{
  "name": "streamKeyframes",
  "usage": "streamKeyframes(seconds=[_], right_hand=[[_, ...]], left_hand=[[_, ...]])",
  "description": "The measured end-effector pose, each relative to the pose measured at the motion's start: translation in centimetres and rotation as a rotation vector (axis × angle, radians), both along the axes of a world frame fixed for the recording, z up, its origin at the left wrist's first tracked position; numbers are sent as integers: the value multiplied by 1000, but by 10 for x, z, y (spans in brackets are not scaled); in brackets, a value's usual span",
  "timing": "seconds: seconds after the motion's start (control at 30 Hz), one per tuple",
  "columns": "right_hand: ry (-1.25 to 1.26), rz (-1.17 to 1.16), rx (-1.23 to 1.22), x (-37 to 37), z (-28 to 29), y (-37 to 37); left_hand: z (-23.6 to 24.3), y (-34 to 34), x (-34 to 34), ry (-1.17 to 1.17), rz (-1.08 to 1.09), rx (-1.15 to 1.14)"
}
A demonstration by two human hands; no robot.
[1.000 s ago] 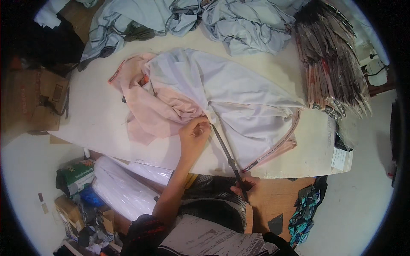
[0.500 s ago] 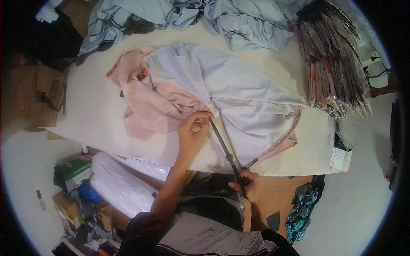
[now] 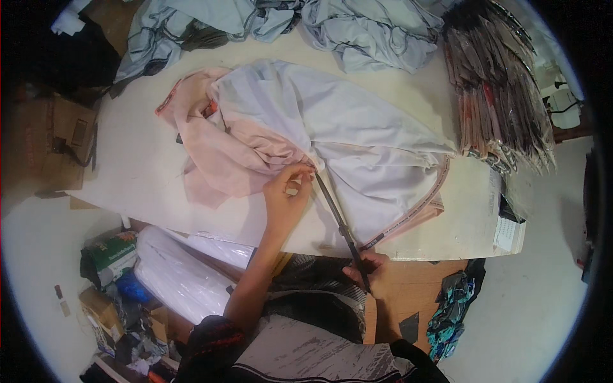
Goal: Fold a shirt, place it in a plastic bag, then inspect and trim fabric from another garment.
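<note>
A garment of pale pink and white cloth (image 3: 377, 143) lies bunched on the table, with a printed band (image 3: 418, 212) along its right edge. My left hand (image 3: 286, 193) pinches a bit of the cloth near its middle, thumb and fingertips together. Long dark scissors (image 3: 340, 223) reach up from my right hand (image 3: 371, 271), which is closed round their handles at the table's front edge. Their blade tips meet the cloth right beside my left fingertips. How far the blades are apart is too fine to tell.
Grey-blue garments (image 3: 370, 32) lie heaped along the table's (image 3: 147, 185) far side. A tall stack of bagged garments (image 3: 495, 89) stands at the right. Cardboard boxes (image 3: 54, 143) are at the left. Below the front edge lie plastic-wrapped white rolls (image 3: 172, 274) and a dark patterned cloth bundle (image 3: 450, 313).
The view has shifted very slightly. Both hands, the scissors and the garment keep almost the same places, with the scissor tips still at the pinched cloth.
</note>
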State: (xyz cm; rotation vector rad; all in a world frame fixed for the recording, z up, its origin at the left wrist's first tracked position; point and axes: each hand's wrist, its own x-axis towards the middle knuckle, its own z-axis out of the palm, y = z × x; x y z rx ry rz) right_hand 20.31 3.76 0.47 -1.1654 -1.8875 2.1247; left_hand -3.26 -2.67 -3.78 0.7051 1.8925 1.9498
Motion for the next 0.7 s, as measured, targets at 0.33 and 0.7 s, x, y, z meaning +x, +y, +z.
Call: streamKeyframes(seconds=[0.33,0.7], right_hand=[[29,-49,44,8,3,-2],[23,-13,52,12,-3,-4]], left_hand=[[3,5,5,-96,141,51],[19,17,-12,178,124,-213]])
